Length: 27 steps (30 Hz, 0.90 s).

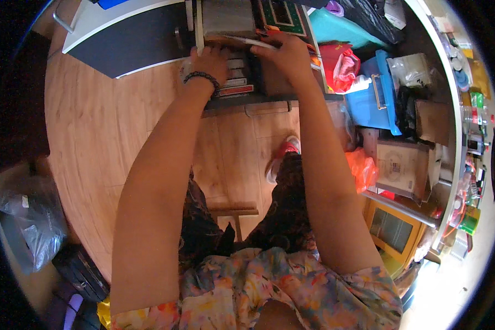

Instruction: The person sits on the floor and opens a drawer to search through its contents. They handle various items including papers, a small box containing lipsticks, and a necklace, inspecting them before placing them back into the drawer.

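Observation:
My right hand (289, 55) is closed on the right end of a thin, flat, pale-edged booklet (247, 41), which is tilted up inside an open drawer (250, 100). My left hand (210, 65), with a dark bead bracelet (202, 75) at the wrist, reaches into the drawer's left side. Its fingers are apart and point away from me, close to the booklet's left end; their tips are partly hidden. Small flat boxes (236, 82) lie stacked in the drawer beside my left hand. Behind the booklet are a grey flat surface (228, 19) and a green-bordered frame (281, 16).
A dark cabinet front (135, 47) stands left of the drawer. At the right, shelves hold a blue bin (371, 107), a red bag (340, 66), an orange bag (362, 169) and a cardboard box (402, 168). Clear plastic bags (33, 220) lie at the far left.

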Each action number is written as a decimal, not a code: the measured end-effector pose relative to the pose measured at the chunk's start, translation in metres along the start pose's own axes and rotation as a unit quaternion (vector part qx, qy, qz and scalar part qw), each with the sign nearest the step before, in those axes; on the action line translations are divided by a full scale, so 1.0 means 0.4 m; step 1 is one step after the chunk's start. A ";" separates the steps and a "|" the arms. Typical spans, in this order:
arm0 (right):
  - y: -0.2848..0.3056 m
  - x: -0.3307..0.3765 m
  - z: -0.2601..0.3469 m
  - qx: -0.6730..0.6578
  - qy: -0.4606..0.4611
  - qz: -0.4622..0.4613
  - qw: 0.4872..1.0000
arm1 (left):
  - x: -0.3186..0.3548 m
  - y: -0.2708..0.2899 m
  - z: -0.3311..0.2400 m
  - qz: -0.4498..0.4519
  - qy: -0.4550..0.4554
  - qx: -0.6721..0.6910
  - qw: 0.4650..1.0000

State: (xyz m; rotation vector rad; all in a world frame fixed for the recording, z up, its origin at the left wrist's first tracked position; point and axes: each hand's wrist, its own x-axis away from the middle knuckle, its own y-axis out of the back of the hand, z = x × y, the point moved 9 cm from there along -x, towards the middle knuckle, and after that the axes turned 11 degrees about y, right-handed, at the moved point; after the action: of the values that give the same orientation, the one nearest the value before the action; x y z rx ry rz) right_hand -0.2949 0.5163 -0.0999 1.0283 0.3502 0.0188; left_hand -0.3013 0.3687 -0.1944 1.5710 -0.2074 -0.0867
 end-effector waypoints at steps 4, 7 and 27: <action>0.003 0.000 -0.011 -0.001 -0.012 0.003 1.000 | -0.006 0.000 -0.008 0.034 -0.011 0.013 0.999; 0.009 -0.004 -0.005 0.012 0.010 -0.025 1.000 | 0.001 0.001 -0.011 0.028 -0.016 -0.009 0.999; 0.006 -0.004 -0.011 0.009 0.015 -0.025 1.000 | -0.009 -0.011 0.006 0.016 -0.004 -0.056 0.998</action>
State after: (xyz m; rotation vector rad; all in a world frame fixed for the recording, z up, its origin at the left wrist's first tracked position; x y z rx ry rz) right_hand -0.2975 0.5209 -0.0995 1.0383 0.4035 -0.0153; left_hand -0.3050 0.3670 -0.1991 1.4560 -0.2305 -0.0783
